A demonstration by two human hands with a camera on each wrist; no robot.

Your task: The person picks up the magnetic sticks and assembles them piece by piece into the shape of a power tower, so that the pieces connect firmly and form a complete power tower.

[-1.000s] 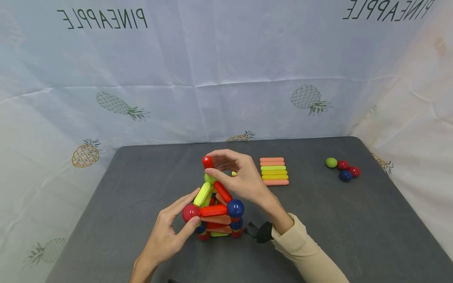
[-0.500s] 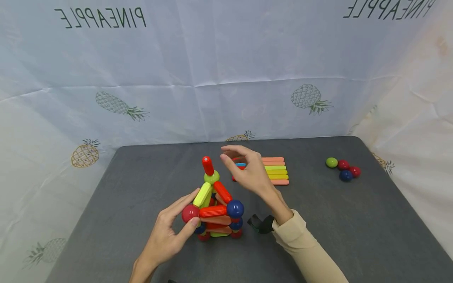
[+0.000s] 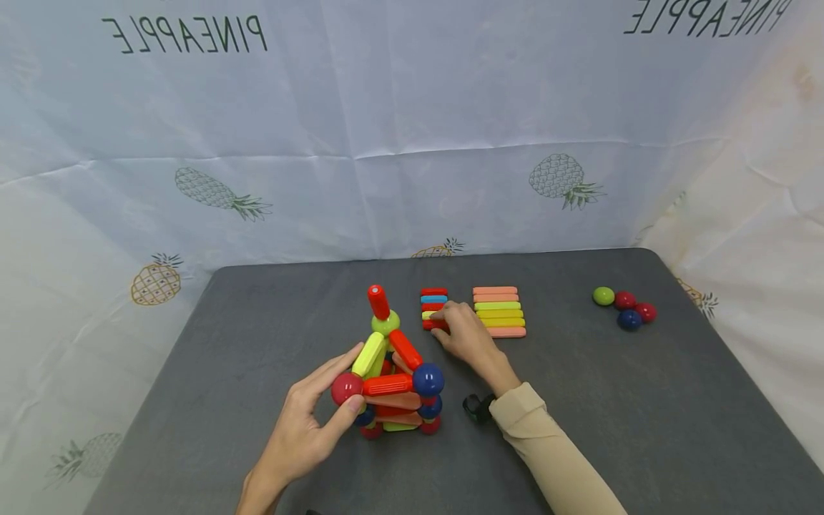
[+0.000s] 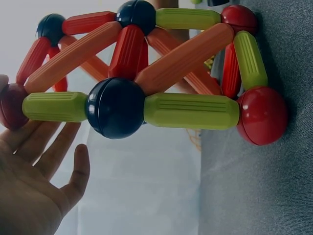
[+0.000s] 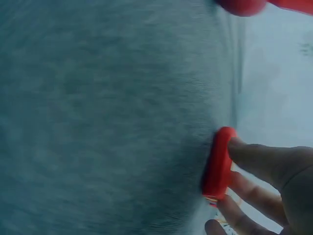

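A tower of magnetic sticks and balls (image 3: pixel 388 385) stands on the table, topped by a green ball (image 3: pixel 385 322) with an upright red stick (image 3: pixel 378 302). My left hand (image 3: pixel 302 422) holds the tower at a red ball (image 3: pixel 347 387) on its upper left corner, thumb in front and fingers behind. In the left wrist view, green sticks (image 4: pixel 190 110) and orange sticks link its red and dark blue balls. My right hand (image 3: pixel 473 340) is at the nearest stick of a short row. The right wrist view has its thumb and fingers pinching that red stick (image 5: pixel 219 166).
Short red, blue and green sticks (image 3: pixel 434 300) lie in a row behind the tower. Right of them is a row of longer orange, yellow and green sticks (image 3: pixel 498 314). Several loose balls (image 3: pixel 624 300) sit far right. A pineapple-print cloth (image 3: pixel 399 200) hangs behind the table (image 3: pixel 257 322).
My right hand has let go of the upright red stick atop the tower and moved right and down to the short sticks. The left hand has stayed on the tower.
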